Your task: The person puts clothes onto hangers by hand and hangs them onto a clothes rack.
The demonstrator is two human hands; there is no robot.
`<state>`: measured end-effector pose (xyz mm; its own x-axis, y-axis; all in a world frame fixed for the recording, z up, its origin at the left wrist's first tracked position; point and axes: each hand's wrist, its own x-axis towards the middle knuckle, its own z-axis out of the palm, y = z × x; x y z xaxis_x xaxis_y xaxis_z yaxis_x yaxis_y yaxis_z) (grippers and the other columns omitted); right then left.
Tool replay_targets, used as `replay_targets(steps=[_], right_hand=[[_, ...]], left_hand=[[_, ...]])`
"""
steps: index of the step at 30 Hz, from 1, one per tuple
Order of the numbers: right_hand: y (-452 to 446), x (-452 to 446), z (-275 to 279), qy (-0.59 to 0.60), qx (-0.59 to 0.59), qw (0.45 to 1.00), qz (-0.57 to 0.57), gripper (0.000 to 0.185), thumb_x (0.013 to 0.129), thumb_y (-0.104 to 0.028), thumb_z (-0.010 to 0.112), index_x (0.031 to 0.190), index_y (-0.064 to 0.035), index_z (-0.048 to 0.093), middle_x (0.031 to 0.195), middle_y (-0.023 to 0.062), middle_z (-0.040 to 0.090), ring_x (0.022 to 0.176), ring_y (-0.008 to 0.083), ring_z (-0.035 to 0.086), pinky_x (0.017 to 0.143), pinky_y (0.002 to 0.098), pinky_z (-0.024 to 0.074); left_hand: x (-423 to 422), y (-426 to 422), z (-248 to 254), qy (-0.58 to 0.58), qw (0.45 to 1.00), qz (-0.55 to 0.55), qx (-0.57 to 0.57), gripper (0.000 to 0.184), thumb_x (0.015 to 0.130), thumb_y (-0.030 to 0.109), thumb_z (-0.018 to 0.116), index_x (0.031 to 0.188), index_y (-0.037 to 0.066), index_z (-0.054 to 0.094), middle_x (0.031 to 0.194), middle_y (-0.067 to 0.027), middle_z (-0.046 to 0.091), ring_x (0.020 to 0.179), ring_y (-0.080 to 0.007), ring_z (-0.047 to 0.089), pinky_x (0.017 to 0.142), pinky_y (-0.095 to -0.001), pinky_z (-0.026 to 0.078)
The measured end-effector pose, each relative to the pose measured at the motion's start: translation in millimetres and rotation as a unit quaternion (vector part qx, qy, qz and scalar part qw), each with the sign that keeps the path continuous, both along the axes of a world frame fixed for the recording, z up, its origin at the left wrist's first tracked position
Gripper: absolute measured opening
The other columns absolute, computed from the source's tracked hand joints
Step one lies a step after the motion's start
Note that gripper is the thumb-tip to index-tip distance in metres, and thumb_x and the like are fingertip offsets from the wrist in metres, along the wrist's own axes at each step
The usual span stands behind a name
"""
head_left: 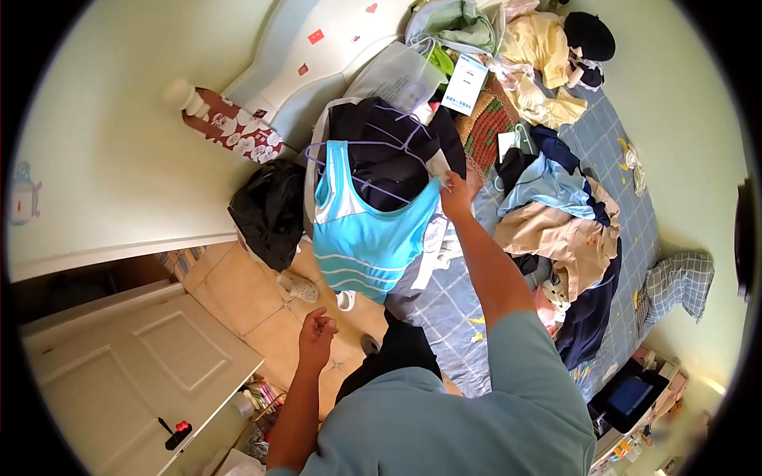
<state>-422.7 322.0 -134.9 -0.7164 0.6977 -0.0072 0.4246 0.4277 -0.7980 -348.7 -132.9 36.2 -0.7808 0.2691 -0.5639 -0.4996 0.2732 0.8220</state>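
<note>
A bright blue tank top (369, 246) with white stripes hangs in front of me, one strap on a purple hanger (316, 151). My right hand (455, 198) pinches its other strap near the shoulder. A small white piece, perhaps a tag, shows just above those fingers. Behind the top lie dark garments (373, 127) with more purple hanger parts among them. Low over the tiled floor, my left hand (317, 333) holds nothing; its fingers are loosely bent and apart, away from the top.
Heaped clothes (556, 230) cover much of the blue checked bed (468, 341). Near the headboard (286, 55) sit a clear plastic bag (401, 75) and a white card (464, 83). A black bag (270, 214) stands left, a white clog (298, 287) on the floor. At lower left is a white door (143, 357).
</note>
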Motion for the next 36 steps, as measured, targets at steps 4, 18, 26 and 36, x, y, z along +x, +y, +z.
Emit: replay_targets(steps=[4,18,26,36], right_hand=[[-16.0,38.3,3.7,-0.027,0.093,0.994,0.041,0.053,0.081,-0.012,0.064,0.133,-0.0062,0.052,0.119,0.0232,0.057,0.111,0.0407,0.056,0.093,0.0461,0.0465],[-188.5,400.3,34.4,-0.049,-0.362,0.889,-0.278,0.036,0.087,-0.013,0.065,0.119,-0.0018,0.058,0.105,0.0091,0.062,0.076,0.0177,0.069,0.057,0.031,0.0539],[-195.1,581.8,-2.2,-0.114,-0.325,0.864,-0.367,0.041,0.081,-0.014,0.067,0.118,0.001,0.058,0.099,0.0121,0.064,0.069,0.0183,0.069,0.053,0.0318,0.0534],[-87.9,727.9,-81.1,-0.262,-0.155,0.86,-0.41,0.058,0.074,-0.025,0.077,0.122,0.0005,0.058,0.111,0.0212,0.065,0.101,0.0346,0.065,0.085,0.0426,0.0532]], left_hand=[[-0.3,9.9,-1.8,-0.003,0.999,-0.035,-0.003,0.038,0.095,0.017,0.063,0.128,0.003,0.05,0.096,-0.0031,0.061,0.084,-0.0129,0.062,0.071,-0.026,0.048],[83.5,18.7,-43.4,-0.089,0.955,-0.27,0.082,0.029,0.095,0.015,0.061,0.12,0.004,0.055,0.096,-0.0037,0.064,0.078,-0.0114,0.062,0.069,-0.0237,0.049],[199.3,56.0,-42.5,-0.176,0.927,-0.325,0.061,0.029,0.095,0.016,0.062,0.121,0.004,0.055,0.095,-0.0052,0.066,0.077,-0.0113,0.062,0.068,-0.024,0.049],[304.3,125.4,-56.6,-0.205,0.915,-0.34,-0.073,0.032,0.096,0.018,0.062,0.123,0.003,0.056,0.097,-0.0058,0.066,0.079,-0.0125,0.064,0.07,-0.0258,0.05]])
